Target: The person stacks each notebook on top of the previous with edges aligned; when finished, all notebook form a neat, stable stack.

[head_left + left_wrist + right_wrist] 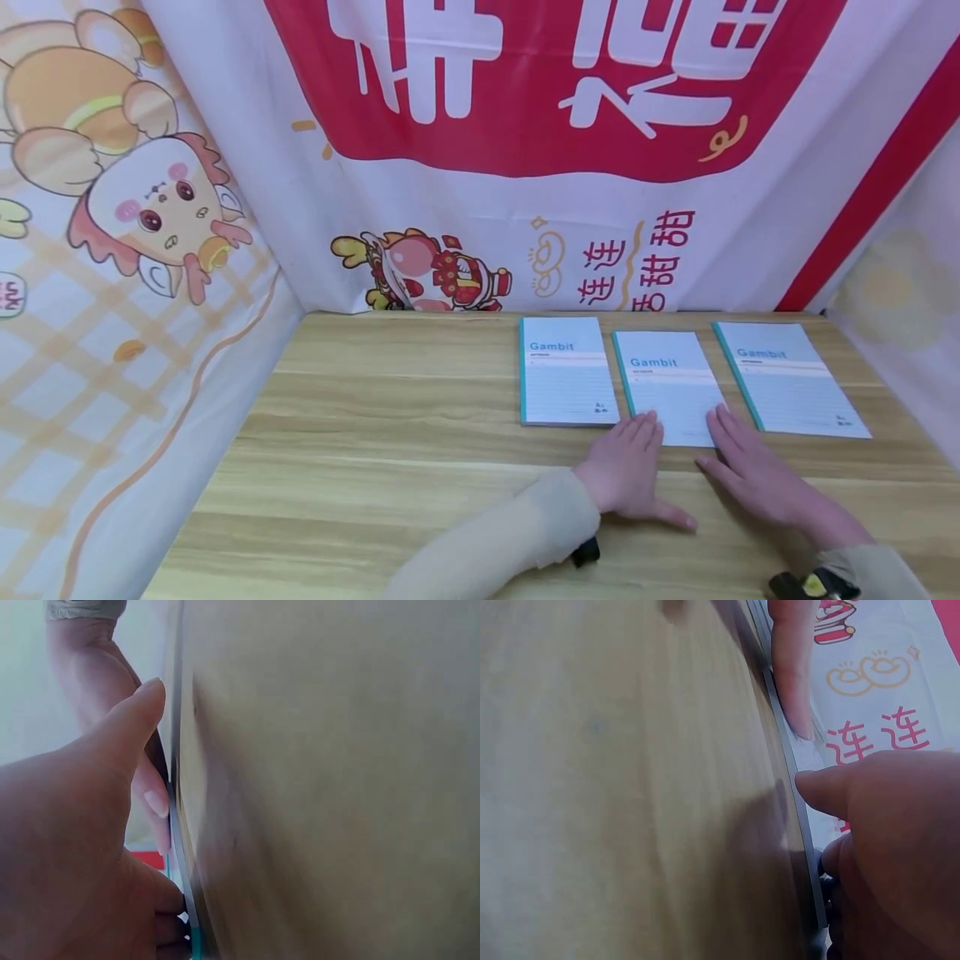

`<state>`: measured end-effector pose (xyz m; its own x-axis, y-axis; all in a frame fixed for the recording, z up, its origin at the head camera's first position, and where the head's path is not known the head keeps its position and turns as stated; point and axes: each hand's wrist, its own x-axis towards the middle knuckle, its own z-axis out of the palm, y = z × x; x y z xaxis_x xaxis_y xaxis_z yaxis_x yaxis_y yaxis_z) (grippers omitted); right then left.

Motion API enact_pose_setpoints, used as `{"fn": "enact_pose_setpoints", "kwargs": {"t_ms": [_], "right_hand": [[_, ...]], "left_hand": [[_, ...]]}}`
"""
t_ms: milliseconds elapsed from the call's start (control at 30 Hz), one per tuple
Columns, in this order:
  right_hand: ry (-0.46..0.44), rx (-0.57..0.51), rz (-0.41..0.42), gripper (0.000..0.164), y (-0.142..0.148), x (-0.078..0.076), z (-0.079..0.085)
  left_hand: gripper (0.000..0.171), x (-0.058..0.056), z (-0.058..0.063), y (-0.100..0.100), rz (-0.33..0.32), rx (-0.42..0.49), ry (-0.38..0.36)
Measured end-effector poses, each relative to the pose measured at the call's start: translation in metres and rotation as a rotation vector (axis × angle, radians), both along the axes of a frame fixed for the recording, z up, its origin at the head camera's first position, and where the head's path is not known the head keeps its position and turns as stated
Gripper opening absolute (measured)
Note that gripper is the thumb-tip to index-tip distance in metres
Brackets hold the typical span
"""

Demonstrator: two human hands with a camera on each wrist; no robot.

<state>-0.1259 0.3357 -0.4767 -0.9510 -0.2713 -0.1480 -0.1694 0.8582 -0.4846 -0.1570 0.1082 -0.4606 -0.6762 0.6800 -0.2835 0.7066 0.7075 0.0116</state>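
Three pale blue notebooks marked "Gambit", each with a teal spine, lie in a row on the wooden table. At the lower left corner of the middle notebook (675, 392), my left hand (626, 467) rests its straight fingers on the cover, thumb spread out over the wood. My right hand (761, 479) touches the same notebook's lower right corner with extended fingers. The left notebook (566, 379) lies just beside my left fingertips, and the right notebook (791, 379) is beyond my right hand. In the right wrist view the notebook's edge (799, 802) runs past my right thumb.
Behind the table (360, 467) hangs a white cloth (450, 196) with red print and cartoon figures. A patterned cloth (187, 350) borders the left side, and a pale one (907, 283) the right. Dark straps sit at both wrists.
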Motion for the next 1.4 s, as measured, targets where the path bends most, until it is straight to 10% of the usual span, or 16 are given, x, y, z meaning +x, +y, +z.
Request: {"fn": "enact_pose_setpoints", "kwargs": {"t_ms": [1400], "right_hand": [[-0.066, -0.049, -0.08, 0.085, -0.01, 0.042, 0.006]], "left_hand": [[0.118, 0.037, -0.003, -0.016, -0.087, 0.035, 0.016]]}}
